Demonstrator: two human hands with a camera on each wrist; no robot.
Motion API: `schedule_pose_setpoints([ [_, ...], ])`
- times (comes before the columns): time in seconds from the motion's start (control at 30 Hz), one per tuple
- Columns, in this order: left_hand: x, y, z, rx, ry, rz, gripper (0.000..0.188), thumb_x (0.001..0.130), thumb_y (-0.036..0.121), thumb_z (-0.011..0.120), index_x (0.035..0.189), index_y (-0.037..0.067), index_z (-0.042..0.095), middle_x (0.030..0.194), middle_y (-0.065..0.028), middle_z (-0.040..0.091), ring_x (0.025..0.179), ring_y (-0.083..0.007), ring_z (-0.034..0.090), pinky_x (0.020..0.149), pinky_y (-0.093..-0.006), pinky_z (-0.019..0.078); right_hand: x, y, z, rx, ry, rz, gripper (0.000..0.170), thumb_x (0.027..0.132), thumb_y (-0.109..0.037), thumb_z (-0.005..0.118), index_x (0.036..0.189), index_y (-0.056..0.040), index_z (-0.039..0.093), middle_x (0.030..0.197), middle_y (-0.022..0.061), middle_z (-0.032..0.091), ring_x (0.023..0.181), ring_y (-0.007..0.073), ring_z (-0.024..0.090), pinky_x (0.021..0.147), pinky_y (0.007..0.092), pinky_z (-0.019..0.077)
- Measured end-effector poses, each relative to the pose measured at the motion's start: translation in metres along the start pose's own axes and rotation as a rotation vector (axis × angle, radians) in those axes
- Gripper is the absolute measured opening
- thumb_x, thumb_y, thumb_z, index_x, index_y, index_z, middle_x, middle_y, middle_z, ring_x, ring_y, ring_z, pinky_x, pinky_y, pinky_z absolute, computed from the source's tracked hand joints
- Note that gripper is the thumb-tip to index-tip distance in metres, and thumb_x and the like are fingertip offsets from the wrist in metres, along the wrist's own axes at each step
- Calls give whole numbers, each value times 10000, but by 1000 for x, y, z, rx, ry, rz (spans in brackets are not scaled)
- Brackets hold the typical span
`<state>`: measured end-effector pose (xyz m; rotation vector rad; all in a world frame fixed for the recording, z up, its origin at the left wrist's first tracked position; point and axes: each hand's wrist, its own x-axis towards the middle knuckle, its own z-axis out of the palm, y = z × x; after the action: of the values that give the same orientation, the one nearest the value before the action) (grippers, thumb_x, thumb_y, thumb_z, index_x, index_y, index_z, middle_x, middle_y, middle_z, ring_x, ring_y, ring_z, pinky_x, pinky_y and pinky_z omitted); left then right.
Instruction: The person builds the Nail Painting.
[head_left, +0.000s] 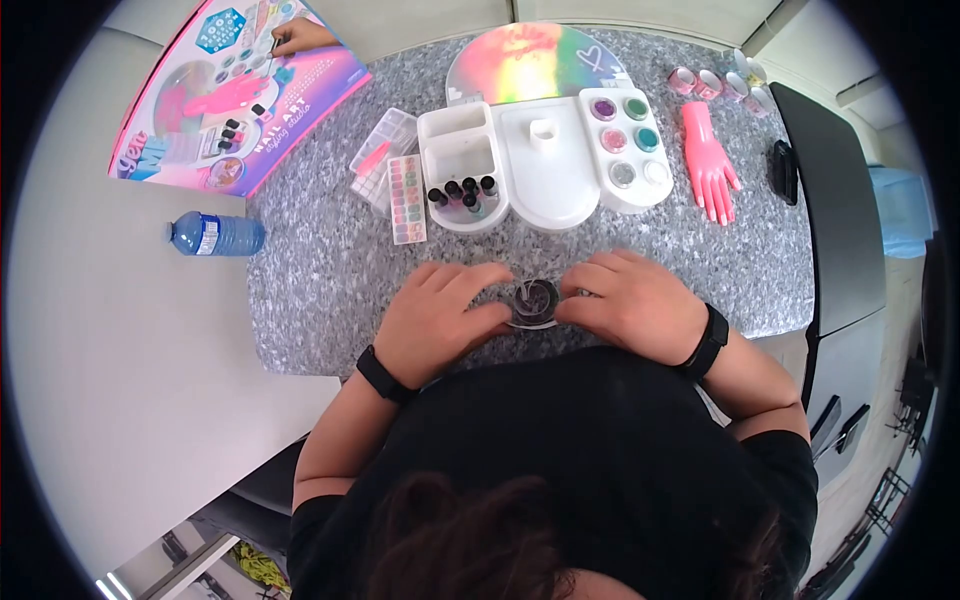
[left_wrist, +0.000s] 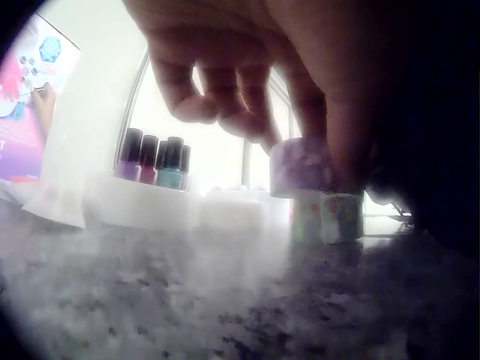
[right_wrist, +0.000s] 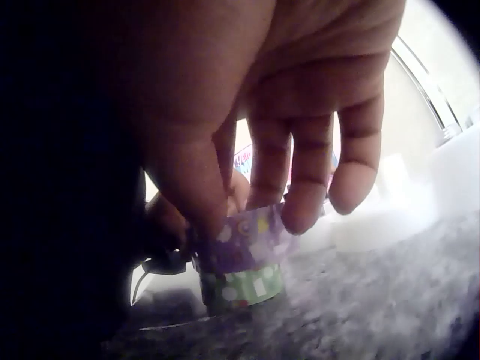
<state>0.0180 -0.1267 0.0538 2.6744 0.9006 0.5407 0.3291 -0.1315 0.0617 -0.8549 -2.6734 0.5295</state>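
A purple patterned tape roll (right_wrist: 251,244) sits on top of a green patterned tape roll (right_wrist: 247,290), right at the speckled grey table's near edge. From the left side, my left hand (head_left: 432,312) holds the purple roll between thumb and index finger, its other fingers bent above the table. My right hand (head_left: 640,308) pinches the same roll from the opposite side, thumb toward me. Seen from above, the stack shows a dark round middle (head_left: 537,298) between both sets of fingertips. In the left wrist view, the green roll (left_wrist: 330,217) stands under the fingers.
Ahead stands a white nail-art station (head_left: 550,170) with several polish bottles (head_left: 462,192) and glitter pots (head_left: 612,138). A sticker sheet (head_left: 407,200) lies left of it. Further right are a pink model hand (head_left: 708,165) and several small rolls (head_left: 707,82). A water bottle (head_left: 217,234) and box (head_left: 235,95) lie left.
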Motion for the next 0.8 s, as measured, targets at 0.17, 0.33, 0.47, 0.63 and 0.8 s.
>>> schedule_pose_setpoints([
  [0.17,-1,-1,4,-5,2,-37,279,830,332,919,1032,198,783,1321,0,727,1084,-270,707,922,-435,525,-1,1,3,52,-46,33,196,886,-153,738,1068,-193,798,1183,5,663,1178,246,673,994,417,548],
  [0.33,-1,-3,6,18,-45,-88,409,808,405,938,1113,177,788,1324,-13,723,1093,-273,707,954,-433,508,-1,2,5,87,-48,49,214,880,-148,757,1078,-203,818,1248,15,673,1199,258,675,1008,431,552],
  [0.47,-4,-5,15,80,-14,-161,567,818,513,919,1222,141,780,1261,-35,759,1097,-266,715,987,-428,491,1,2,5,98,-21,40,206,883,-145,763,1071,-194,830,1381,30,663,1219,279,674,1019,444,556],
  [0.63,-2,-5,17,97,6,-208,655,819,573,906,1284,129,782,1176,-49,795,1071,-255,731,997,-428,489,4,1,6,112,-2,28,182,881,-145,769,1045,-190,835,1468,36,643,1232,285,671,1028,443,556],
  [0.8,1,-4,19,99,-11,-237,706,797,572,928,1326,131,776,1175,-43,799,1063,-248,739,1022,-434,476,4,5,6,141,-14,-3,258,871,-137,805,1122,-189,835,1560,72,643,1219,308,691,1014,451,562],
])
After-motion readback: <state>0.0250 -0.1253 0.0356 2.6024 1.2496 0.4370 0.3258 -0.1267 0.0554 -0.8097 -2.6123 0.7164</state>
